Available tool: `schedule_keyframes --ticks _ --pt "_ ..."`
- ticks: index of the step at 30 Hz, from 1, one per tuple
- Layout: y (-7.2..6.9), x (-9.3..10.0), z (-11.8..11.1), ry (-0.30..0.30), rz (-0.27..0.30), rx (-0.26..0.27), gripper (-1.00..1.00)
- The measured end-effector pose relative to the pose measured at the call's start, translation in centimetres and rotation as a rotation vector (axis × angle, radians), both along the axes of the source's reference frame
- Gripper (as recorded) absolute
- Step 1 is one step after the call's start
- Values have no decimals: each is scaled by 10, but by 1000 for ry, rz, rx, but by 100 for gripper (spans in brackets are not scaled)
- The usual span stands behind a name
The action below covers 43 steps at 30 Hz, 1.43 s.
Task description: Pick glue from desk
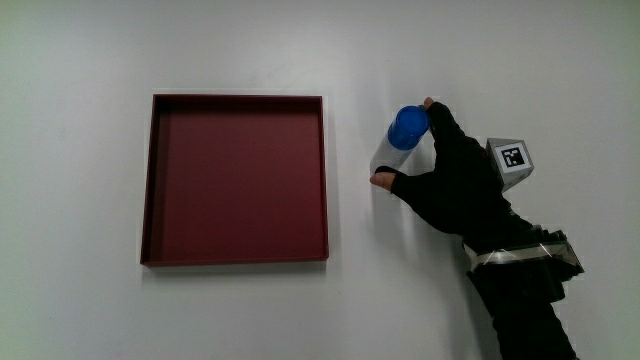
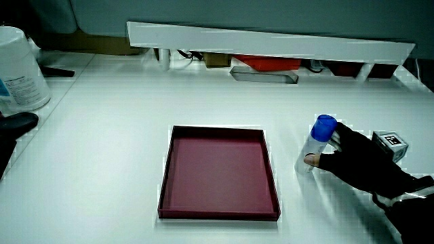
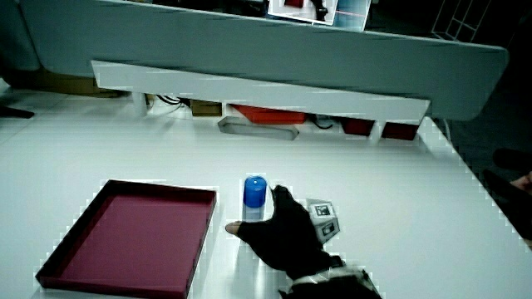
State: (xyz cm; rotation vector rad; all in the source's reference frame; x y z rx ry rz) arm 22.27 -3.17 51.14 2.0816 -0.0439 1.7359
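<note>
Beside the dark red tray (image 1: 237, 180), on the bare white tabletop (image 1: 80, 60), your hand (image 1: 450, 185) is wrapped around the glue bottle (image 1: 398, 142). From above you see mostly its blue cap (image 1: 408, 127); the pale body below blends into the tabletop and is partly covered by your fingers, so its outline is hard to trace there. Your thumb (image 1: 384, 179) presses the side of the bottle nearer to you, and a fingertip (image 1: 428, 102) curls round the side away from you, so the grip is closed on the bottle.

In both side views the bottle stands upright, long axis vertical, cap (image 2: 324, 127) at the top and base down on or just at the tabletop; whether the base still touches the surface cannot be told, since your hand (image 2: 359, 163) hides part of the lower body (image 2: 308, 152). A side view shows the cap (image 3: 255, 189) just clear of your hand (image 3: 278, 232).

The patterned cube (image 1: 510, 158) sits on the back of your glove. Your forearm (image 1: 520, 300) is cut off at the picture's edge. The tray lies flat, apart from the bottle, with its inside bare.
</note>
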Motion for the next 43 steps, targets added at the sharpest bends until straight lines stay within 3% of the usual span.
schedule_keyframes --ticks 4,13,19,28,29,33,34,35,40,43 --pt "-1 1 4 -26 11 9 55" --pt "-3 4 6 -20 43 33 100" --pt "-1 4 5 10 60 97 100" --pt "-7 3 -4 40 57 131 100" --pt "-9 0 -11 10 58 139 100" --pt "-17 -6 -19 62 37 149 100" --pt "-18 -14 -30 23 30 160 100" --pt "-20 -20 -37 18 14 193 100" --pt "-26 -48 -60 4 -41 233 100" --pt "-28 -66 -72 -51 -68 270 100"
